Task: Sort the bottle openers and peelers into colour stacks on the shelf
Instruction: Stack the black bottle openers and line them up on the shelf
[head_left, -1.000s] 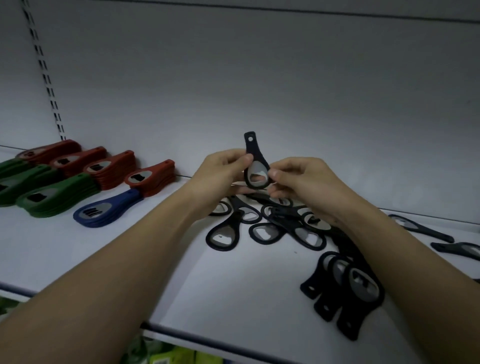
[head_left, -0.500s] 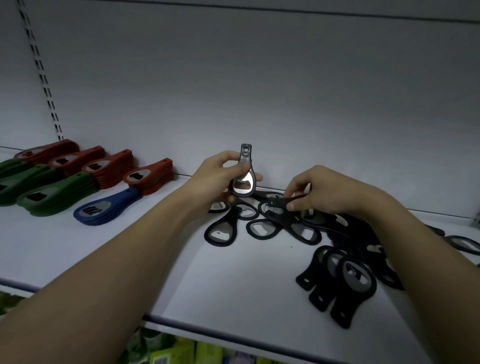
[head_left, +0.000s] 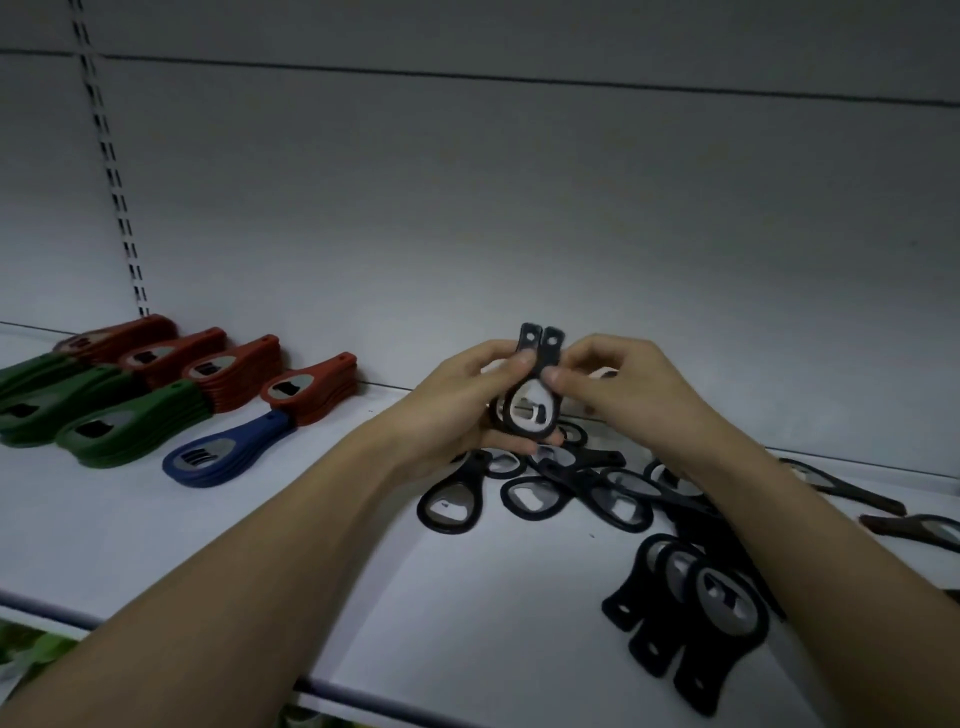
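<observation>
While both pinch, left hand (head_left: 457, 410) and right hand (head_left: 618, 389) hold black openers (head_left: 530, 410).

Rear opener (head_left: 497, 410) mostly behind front one, green stacks (head_left: 31, 384) cut off at left edge

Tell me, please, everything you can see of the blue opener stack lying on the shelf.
The blue opener stack is a short pile of flat, paddle-shaped pieces, seemingly plastic. The top one has a silvery metal plate with dark slots at its wide end and a small hole near its narrow handle tip. It lies flat on the white shelf, wide end toward the front edge, handle angled back-right up to the nearest red stack, possibly touching it. The green stack lies to its left. No hand touches it.
</observation>
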